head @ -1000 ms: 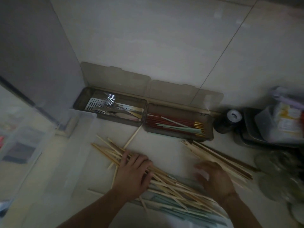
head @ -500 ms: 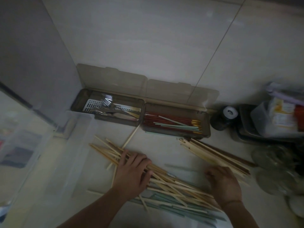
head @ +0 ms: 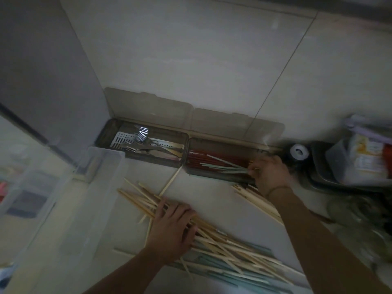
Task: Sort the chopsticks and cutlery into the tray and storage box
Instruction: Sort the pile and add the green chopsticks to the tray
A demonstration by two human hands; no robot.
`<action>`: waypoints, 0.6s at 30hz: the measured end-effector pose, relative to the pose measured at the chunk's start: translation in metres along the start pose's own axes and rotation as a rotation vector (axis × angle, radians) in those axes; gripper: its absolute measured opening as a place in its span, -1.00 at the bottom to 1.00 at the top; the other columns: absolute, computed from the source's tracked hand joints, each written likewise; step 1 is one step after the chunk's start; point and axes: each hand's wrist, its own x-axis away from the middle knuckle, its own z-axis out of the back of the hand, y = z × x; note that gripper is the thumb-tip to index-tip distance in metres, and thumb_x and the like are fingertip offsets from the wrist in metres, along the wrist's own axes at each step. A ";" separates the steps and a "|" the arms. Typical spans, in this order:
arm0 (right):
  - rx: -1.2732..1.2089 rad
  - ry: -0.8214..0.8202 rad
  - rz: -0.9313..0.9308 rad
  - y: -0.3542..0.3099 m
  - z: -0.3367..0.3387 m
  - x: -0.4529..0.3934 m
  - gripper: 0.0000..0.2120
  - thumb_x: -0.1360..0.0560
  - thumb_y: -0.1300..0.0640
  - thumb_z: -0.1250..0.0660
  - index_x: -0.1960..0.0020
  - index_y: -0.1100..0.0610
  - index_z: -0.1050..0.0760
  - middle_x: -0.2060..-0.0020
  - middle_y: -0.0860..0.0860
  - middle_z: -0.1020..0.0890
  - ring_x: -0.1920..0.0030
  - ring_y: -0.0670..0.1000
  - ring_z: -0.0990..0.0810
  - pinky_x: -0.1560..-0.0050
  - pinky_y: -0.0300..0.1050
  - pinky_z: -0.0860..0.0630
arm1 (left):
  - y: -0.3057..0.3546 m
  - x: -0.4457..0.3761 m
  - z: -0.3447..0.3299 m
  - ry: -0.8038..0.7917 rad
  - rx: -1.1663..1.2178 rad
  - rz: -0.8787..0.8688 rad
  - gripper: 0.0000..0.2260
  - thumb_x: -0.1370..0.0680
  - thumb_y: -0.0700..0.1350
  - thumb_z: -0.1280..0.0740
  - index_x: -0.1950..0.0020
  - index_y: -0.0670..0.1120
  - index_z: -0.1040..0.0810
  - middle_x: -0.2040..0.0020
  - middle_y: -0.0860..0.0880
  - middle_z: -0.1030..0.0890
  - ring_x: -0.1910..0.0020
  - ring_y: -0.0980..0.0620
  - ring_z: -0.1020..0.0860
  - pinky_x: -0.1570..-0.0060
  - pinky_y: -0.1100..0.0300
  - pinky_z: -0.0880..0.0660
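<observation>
The left hand (head: 169, 228) lies flat, fingers straight, on the loose wooden chopsticks (head: 222, 240) piled on the pale bench (head: 212, 194), while the right hand (head: 269, 175) pinches pale green chopsticks (head: 227, 168) at the right end of the storage box (head: 220, 177). Left of that box, the tray (head: 140, 143) holds forks and other cutlery (head: 142, 134). A clear plastic bin (head: 101, 166) stands further left, against tiled wall, and a dark can (head: 297, 153) and blurred packets (head: 364, 158), print unreadable, crowd the right.
</observation>
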 end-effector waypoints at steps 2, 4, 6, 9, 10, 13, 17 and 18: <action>0.051 -0.110 -0.023 -0.003 0.000 -0.008 -0.87 -0.54 0.01 -0.29 0.03 -0.07 -0.63 -0.15 -0.04 -0.54 -0.19 0.11 -0.35 -0.12 -0.02 -0.32 | 0.000 0.000 0.000 0.004 -0.002 0.000 -0.73 -0.53 0.15 -0.21 -0.10 0.07 -0.58 -0.10 0.09 -0.55 -0.13 0.01 -0.50 -0.39 -0.20 -0.18; 0.019 -0.140 -0.042 -0.002 -0.002 -0.010 -0.86 -0.54 0.01 -0.29 0.03 -0.08 -0.63 -0.15 -0.04 -0.56 -0.24 0.14 -0.34 -0.19 0.01 -0.33 | 0.000 0.000 -0.001 0.005 -0.002 -0.005 -0.73 -0.53 0.15 -0.21 -0.10 0.07 -0.58 -0.10 0.09 -0.55 -0.12 0.01 -0.50 -0.39 -0.20 -0.17; -0.045 -0.083 -0.015 0.003 -0.007 -0.005 -0.87 -0.52 0.05 -0.31 0.05 -0.04 -0.65 -0.09 -0.01 -0.60 -0.19 0.18 -0.38 -0.17 0.04 -0.39 | -0.001 0.001 -0.002 0.009 -0.004 -0.014 -0.73 -0.53 0.15 -0.22 -0.11 0.07 -0.58 -0.10 0.08 -0.55 -0.13 0.00 -0.50 -0.39 -0.19 -0.17; -0.176 0.200 0.058 0.014 -0.010 0.019 -0.91 -0.46 0.16 -0.38 0.08 0.07 -0.65 0.08 0.06 -0.65 0.05 0.18 -0.49 0.03 -0.01 -0.46 | -0.002 0.001 -0.003 0.012 -0.010 -0.012 -0.73 -0.53 0.14 -0.22 -0.10 0.06 -0.58 -0.10 0.08 -0.55 -0.13 0.00 -0.50 -0.40 -0.19 -0.17; -0.216 0.286 0.073 0.015 -0.009 0.032 -0.91 -0.43 0.18 -0.39 0.09 0.10 -0.65 0.12 0.07 -0.65 0.10 0.17 -0.51 0.07 -0.02 -0.47 | -0.001 0.001 -0.003 0.011 -0.013 -0.009 -0.74 -0.53 0.14 -0.23 -0.10 0.06 -0.58 -0.10 0.08 -0.55 -0.13 0.00 -0.50 -0.40 -0.20 -0.17; -0.276 0.319 0.127 0.018 -0.011 0.082 -0.86 -0.34 0.30 -0.49 0.14 0.12 -0.65 0.20 0.05 -0.65 0.19 0.11 -0.57 0.13 -0.11 -0.49 | -0.001 0.001 -0.003 0.015 -0.013 -0.013 -0.74 -0.53 0.14 -0.23 -0.10 0.06 -0.58 -0.10 0.08 -0.55 -0.12 0.00 -0.49 -0.39 -0.21 -0.18; -0.312 -0.023 0.161 0.042 -0.040 0.140 -0.82 -0.30 0.20 -0.55 0.19 -0.02 -0.64 0.23 -0.13 -0.61 0.23 -0.04 -0.58 0.21 -0.18 -0.56 | 0.000 0.000 -0.004 0.018 -0.017 -0.017 -0.74 -0.54 0.14 -0.22 -0.11 0.07 -0.58 -0.10 0.09 -0.55 -0.12 0.00 -0.50 -0.36 -0.23 -0.21; -0.308 -0.106 0.160 0.048 -0.048 0.150 -0.87 -0.31 0.13 -0.51 0.19 -0.07 -0.63 0.22 -0.16 -0.60 0.20 -0.03 -0.58 0.20 -0.18 -0.55 | 0.000 0.000 -0.003 0.014 -0.021 -0.019 -0.74 -0.54 0.13 -0.22 -0.11 0.08 -0.58 -0.10 0.09 -0.55 -0.12 0.01 -0.50 -0.36 -0.23 -0.21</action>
